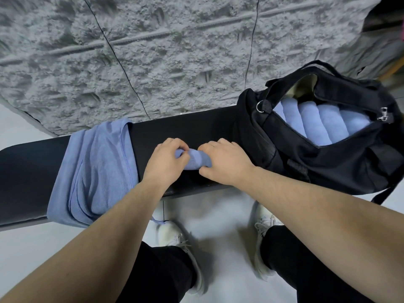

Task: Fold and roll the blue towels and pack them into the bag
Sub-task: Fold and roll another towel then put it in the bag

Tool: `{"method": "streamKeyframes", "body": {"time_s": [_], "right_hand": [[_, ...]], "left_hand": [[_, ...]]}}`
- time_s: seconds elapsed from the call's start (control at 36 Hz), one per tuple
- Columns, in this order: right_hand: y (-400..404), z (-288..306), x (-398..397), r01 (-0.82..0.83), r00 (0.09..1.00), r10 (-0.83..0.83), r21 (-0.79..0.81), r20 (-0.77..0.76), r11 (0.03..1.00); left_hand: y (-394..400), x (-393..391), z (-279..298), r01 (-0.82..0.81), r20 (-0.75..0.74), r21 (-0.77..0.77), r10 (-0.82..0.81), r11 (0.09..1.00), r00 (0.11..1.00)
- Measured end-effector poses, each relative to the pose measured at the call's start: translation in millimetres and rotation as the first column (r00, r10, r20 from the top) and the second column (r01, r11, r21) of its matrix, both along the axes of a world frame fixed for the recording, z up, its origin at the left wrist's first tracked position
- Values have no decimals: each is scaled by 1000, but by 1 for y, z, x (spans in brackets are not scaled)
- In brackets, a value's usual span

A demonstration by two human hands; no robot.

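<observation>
A tightly rolled blue towel (196, 161) lies on the black bench (26, 180) in the middle. My left hand (166, 164) grips its left end and my right hand (225, 161) presses on its right part; most of the roll is hidden under them. To the left, loose blue towels (96, 171) lie draped across the bench and hang over its front edge. On the right stands an open black bag (306, 158) with several rolled blue towels (314, 122) packed side by side inside.
A rough grey textured wall (153, 51) rises right behind the bench. The pale floor (218, 226) lies below, with my two white shoes and black trouser legs close to the bench's front edge. The bag's strap hangs off the bench at the right.
</observation>
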State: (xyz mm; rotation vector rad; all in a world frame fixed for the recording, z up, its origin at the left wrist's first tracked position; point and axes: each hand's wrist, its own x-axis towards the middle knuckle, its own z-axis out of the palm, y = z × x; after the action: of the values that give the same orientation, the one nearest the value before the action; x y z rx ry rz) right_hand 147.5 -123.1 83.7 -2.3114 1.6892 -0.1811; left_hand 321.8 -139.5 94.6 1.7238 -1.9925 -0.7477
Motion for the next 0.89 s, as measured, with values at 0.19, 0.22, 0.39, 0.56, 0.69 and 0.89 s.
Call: {"method": "streamKeyframes", "body": {"time_s": [0.19, 0.22, 0.39, 0.56, 0.69, 0.89], "right_hand": [[3, 0, 1, 42, 999, -43, 39, 20, 998], [3, 0, 1, 50, 998, -51, 47, 25, 998], [6, 5, 2, 84, 996, -87, 127, 18, 988], [8, 5, 0, 94, 994, -100, 142, 33, 985], [13, 4, 0, 58, 998, -59, 19, 35, 998], [12, -2, 1, 8, 998, -8, 1, -68, 1000]], "left_hand": [[0, 7, -5, 129, 60, 108, -135, 986, 989], [1, 7, -5, 154, 89, 107, -164, 982, 982], [11, 3, -1, 189, 247, 107, -210, 976, 946], [13, -6, 2, 119, 250, 125, -147, 985, 957], [12, -13, 3, 68, 282, 163, -113, 984, 953], [12, -15, -2, 52, 284, 177, -102, 983, 953]]}}
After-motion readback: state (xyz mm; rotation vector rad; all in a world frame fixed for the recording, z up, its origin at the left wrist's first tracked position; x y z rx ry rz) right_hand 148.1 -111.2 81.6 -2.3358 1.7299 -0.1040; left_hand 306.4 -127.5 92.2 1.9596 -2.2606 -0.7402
